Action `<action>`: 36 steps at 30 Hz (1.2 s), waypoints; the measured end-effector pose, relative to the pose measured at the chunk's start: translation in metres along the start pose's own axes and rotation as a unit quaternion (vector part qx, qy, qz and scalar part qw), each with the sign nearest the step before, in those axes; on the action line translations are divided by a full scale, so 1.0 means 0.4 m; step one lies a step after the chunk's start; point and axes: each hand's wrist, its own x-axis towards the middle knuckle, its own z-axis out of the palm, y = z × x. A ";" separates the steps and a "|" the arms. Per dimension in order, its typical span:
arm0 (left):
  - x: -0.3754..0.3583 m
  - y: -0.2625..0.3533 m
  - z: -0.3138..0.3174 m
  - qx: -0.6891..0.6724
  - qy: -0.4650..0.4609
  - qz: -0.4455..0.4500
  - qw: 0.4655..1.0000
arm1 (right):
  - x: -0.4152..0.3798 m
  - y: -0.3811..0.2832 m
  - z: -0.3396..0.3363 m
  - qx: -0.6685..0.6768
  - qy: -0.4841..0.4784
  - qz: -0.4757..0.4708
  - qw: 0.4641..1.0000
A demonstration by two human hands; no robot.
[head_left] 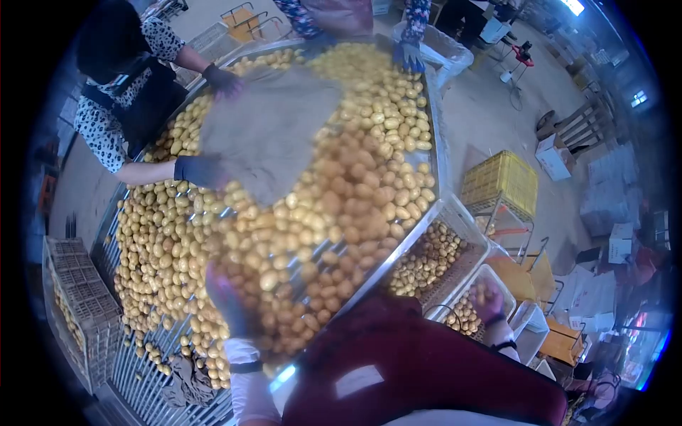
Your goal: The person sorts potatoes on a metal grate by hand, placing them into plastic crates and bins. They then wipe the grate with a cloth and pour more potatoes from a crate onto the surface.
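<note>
The person's left hand point(231, 302) reaches over the near edge of the metal worktop point(439, 153), among the yellow-brown potatoes point(170, 255) spread across its slats. Potatoes lie beside and just beyond those fingers, but they are blurred, so I cannot tell whether they are wide or close on anything. The right hand point(487, 299) is out past the near right corner, over a white basket point(506, 287) with more potatoes in it; its fingers look bent, though I cannot tell whether they hold one. A larger crate point(465, 266) of potatoes sits between that basket and the near edge. A pale patch point(359, 381) shows on the dark red apron point(412, 355), any marks on it too blurred to read. At the left edge, a co-worker in dark gloves has both hands at a grey cloth point(266, 135) lying over the potatoes; another, at the far right corner, rests a blue glove point(408, 55) by the rim. A crumpled cloth point(188, 383) lies on slats toward the near left corner.
</note>
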 end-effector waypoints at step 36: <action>-0.070 0.010 0.284 0.181 -0.336 0.112 0.917 | 0.634 0.258 1.209 -0.762 -0.157 -0.564 0.275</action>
